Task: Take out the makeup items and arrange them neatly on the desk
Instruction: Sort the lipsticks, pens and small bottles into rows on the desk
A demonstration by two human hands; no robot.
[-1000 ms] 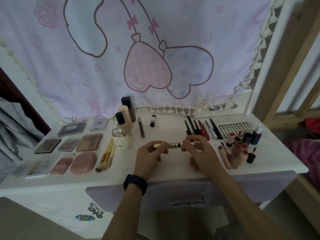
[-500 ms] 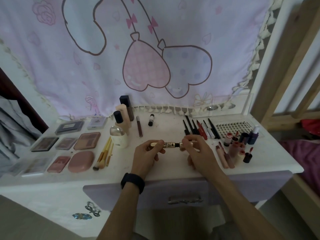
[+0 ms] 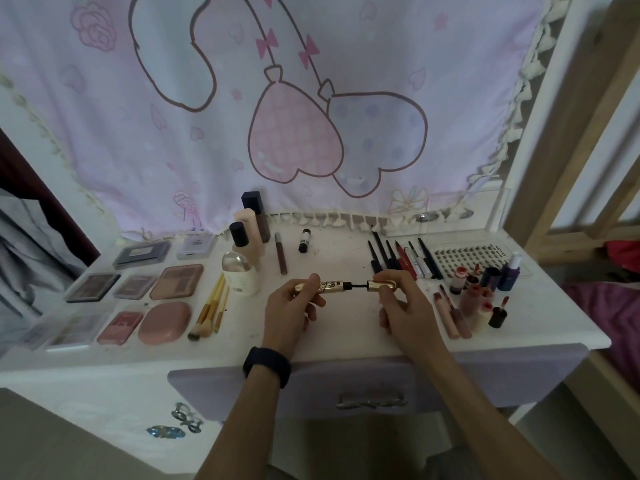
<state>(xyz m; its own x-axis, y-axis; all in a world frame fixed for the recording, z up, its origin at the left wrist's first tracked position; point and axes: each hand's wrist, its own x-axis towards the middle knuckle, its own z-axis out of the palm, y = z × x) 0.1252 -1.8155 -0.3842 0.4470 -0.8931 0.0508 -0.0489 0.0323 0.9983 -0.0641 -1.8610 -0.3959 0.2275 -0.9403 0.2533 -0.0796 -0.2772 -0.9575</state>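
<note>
Mascara in a slim gold tube [image 3: 330,286] hangs just above the middle of the white table [image 3: 332,258], the grip of the left hand [image 3: 287,306] clamped round the tube, that of the right hand [image 3: 405,306] pinching its gold cap [image 3: 381,285], with the black wand [image 3: 358,285] bared between them.

bare tabletop [image 3: 339,261] lies mid-desk between the brushes [image 3: 211,306] on the left and pencils [image 3: 398,258] on the right.

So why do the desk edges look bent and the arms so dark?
Head view: the wide-angle lens bows the desk edge and tilts the wooden posts; the curtain is brightest, leaving the near forearms dim.
</note>
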